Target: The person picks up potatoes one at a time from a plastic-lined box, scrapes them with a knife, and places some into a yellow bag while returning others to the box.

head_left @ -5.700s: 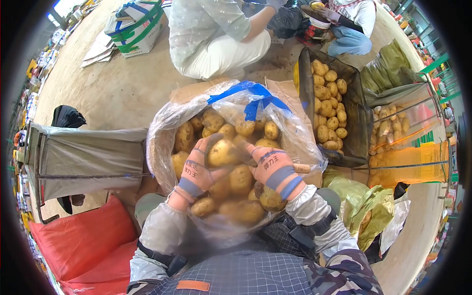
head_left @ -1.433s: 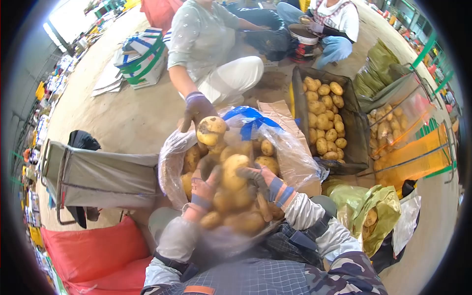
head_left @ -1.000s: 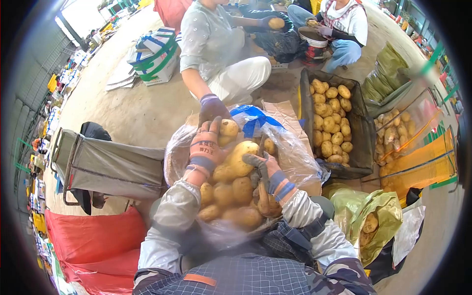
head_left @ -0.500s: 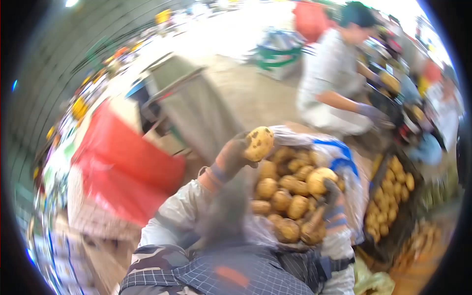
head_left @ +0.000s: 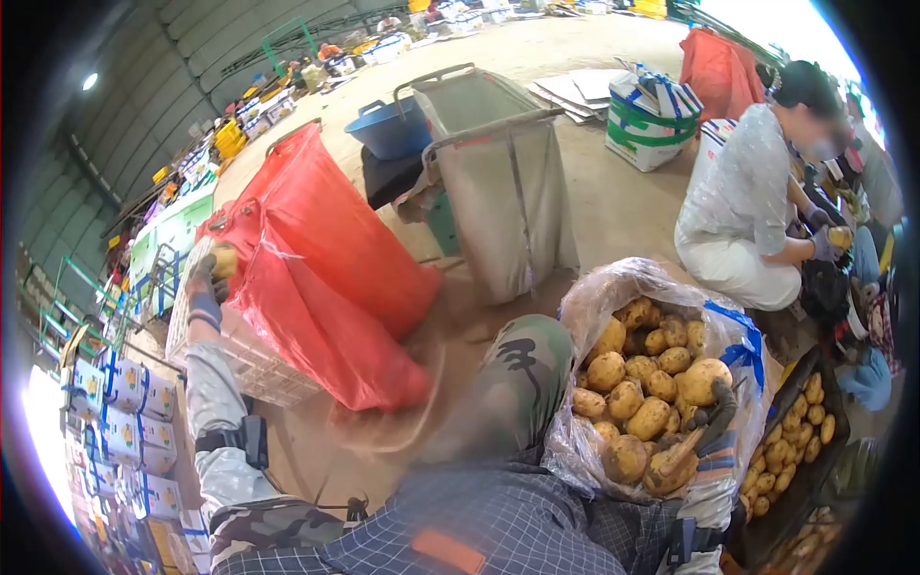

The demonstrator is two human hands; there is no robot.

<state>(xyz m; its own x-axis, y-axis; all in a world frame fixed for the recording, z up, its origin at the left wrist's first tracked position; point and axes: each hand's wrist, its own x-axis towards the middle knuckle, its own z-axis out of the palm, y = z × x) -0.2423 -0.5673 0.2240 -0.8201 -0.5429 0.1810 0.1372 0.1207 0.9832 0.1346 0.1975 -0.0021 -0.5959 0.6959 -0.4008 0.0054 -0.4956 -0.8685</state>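
Note:
My left hand (head_left: 207,286), in a dark glove with a striped cuff, reaches out to the far left. Its fingers close round a potato (head_left: 226,259) over the edge of a white plastic crate (head_left: 268,376), beside a red bag (head_left: 331,240). At the lower right, my gloved right hand (head_left: 717,422) grips a large pale potato (head_left: 705,380) over the plastic-lined container (head_left: 585,460). Several soil-marked potatoes (head_left: 648,419) fill that container, right of my knee.
A grey fabric bin (head_left: 508,206) on a frame stands ahead, with a blue basin (head_left: 391,132) behind it. A person (head_left: 738,206) squats at the right, holding a potato. A dark crate (head_left: 815,455) of potatoes sits at far right; stacked boxes (head_left: 120,431) stand left.
My left hand has carried its potato from above the container to the white crate at far left. My right hand stays on its potato. The view has turned left.

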